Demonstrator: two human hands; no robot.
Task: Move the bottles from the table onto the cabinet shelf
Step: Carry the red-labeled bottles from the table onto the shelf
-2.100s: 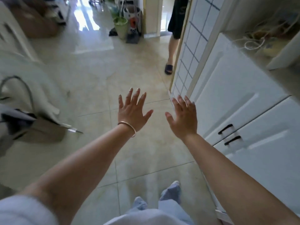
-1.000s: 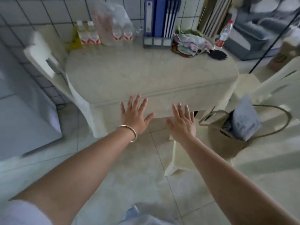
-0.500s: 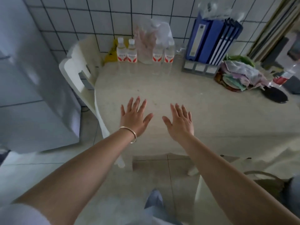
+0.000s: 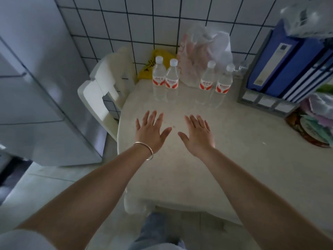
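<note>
Four clear bottles with white caps and red-and-white labels, upright at the far edge of the table (image 4: 234,159) near the tiled wall (image 4: 144,18): a left pair, first bottle (image 4: 159,78) and second bottle (image 4: 172,81) touching side by side, then a gap, then a right pair, third bottle (image 4: 206,83) and fourth bottle (image 4: 222,86) just beside each other. Contents clear, apparently water, levels hard to judge. Behind the gap, a crumpled clear plastic bag (image 4: 203,49) with something pinkish inside; behind the left pair, a yellow bag (image 4: 153,56) against the wall. To the right, blue binders (image 4: 295,60) upright in a grey file rack (image 4: 266,103), touching nothing of the bottles, and farther right a round dish (image 4: 313,134) heaped with crumpled cloth or paper. Left of the table, a white plastic chair (image 4: 100,94) and a grey fridge (image 4: 36,87). Left hand (image 4: 150,132), thin bracelet (image 4: 146,150) at the wrist, and right hand (image 4: 197,134) over bare tabletop, palms down, fingers spread, holding nothing, near the bottles but apart from them. Clear tabletop between hands and bottles.
</note>
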